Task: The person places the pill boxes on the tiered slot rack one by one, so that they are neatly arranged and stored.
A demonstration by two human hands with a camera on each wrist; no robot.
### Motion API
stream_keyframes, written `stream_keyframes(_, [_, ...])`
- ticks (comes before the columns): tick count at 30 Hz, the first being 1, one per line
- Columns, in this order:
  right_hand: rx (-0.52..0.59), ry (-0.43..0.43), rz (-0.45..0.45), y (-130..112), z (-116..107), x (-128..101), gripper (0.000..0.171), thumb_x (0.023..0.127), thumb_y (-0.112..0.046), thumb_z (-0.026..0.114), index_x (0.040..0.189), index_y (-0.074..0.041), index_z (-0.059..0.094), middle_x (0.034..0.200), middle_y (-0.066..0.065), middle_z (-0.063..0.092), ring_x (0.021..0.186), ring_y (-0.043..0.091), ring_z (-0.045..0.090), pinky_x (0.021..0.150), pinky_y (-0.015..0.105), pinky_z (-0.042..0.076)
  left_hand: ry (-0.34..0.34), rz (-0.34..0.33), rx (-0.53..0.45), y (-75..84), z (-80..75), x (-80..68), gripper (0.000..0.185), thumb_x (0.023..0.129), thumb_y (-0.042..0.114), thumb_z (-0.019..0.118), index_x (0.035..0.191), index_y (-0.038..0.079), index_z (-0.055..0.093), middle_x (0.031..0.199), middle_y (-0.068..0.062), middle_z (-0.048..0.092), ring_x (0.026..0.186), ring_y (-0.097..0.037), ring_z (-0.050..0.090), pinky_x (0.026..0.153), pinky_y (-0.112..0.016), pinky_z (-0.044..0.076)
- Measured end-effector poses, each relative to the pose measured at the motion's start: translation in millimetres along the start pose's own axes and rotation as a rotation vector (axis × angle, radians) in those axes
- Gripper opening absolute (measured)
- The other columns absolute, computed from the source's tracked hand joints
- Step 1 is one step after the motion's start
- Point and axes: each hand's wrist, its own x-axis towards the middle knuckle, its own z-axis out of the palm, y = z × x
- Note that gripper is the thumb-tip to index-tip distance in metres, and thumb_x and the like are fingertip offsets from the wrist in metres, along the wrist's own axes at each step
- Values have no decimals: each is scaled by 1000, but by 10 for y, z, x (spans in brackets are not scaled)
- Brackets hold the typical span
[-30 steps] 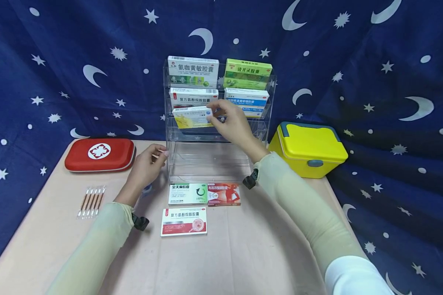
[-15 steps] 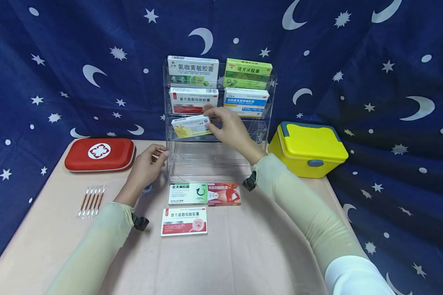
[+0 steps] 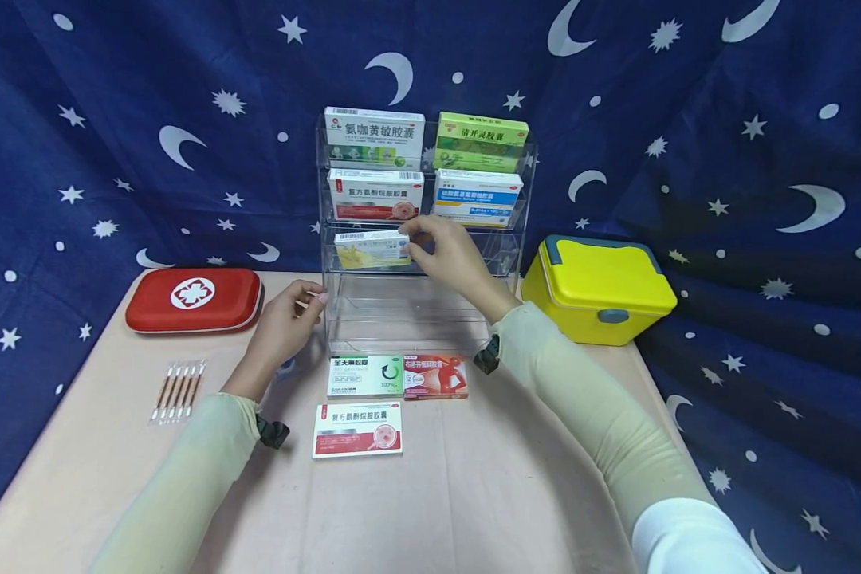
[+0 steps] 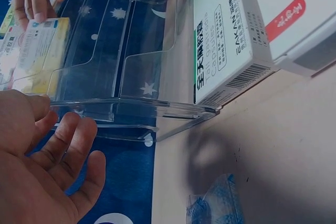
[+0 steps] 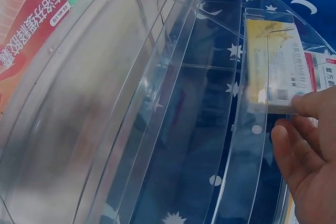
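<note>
A clear acrylic display rack [image 3: 416, 347] with stepped tiers stands at the back of the table. In its third tier, left side, sits a white-and-yellow medicine box [image 3: 373, 252]. At that box's right end is my right hand [image 3: 454, 251]; in the right wrist view one fingertip touches the top corner, and the thumb [image 5: 280, 136] stands apart from the box. My left hand [image 3: 287, 319] pinches the rack's left side edge, thumb and forefinger on either side of the panel [image 4: 131, 101] in the left wrist view; the other fingers hang loosely curled.
Four-box upper tiers hold several cartons, including a green one [image 3: 482, 145]. Before the rack lie a green-and-white box [image 3: 364, 377], a red box [image 3: 435, 377] and a red-and-white box [image 3: 357, 430]. A red case [image 3: 151, 301], swabs [image 3: 178, 392] and a yellow chest [image 3: 603, 295] flank it.
The white-and-yellow box has gone down from in front of the second tier into the third and levelled out. My right thumb has come off its front. My left hand stays put.
</note>
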Motion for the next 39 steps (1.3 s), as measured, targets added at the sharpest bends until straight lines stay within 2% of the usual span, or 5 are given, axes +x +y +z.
stream_keyframes(12, [58,150,23,174,60,-661,17,96,-15,72,113,-11,73,109,-2,68,92,11,65,76,34,56,5,30,-12,-48,-1,-9,35,104,38,58,125,10,61,105,-10,66,84,-26,68,74,-40,50])
stream_keyframes(18, [-11,-40,70,325,278,-1353,14,94,-17,75,107,-14,76,105,-7,70,90,9,64,74,29,56,10,23,-9,-22,-3,-7,34,105,35,58,127,9,60,107,-12,65,86,-27,68,74,-42,51])
stream_keyframes(27, [-319,-240,-15,390,532,-2047,33,90,-34,78,117,-14,78,135,1,63,124,17,55,93,40,51,8,24,-15,-24,22,-26,33,105,33,59,126,7,60,105,-13,65,85,-28,68,76,-42,49])
stream_keyframes(33, [-268,-186,-11,359,548,-2206,29,91,-34,77,113,-15,80,131,0,64,118,14,57,87,37,53,9,20,-10,-34,14,-35,32,105,31,59,126,7,60,105,-12,65,85,-28,69,74,-42,49])
stream_keyframes(39, [-57,-50,204,476,476,-2204,32,91,-21,78,121,-12,73,117,-2,66,94,13,59,76,35,51,1,15,-7,-28,12,-30,33,105,33,58,127,8,60,106,-12,65,85,-27,69,76,-43,49])
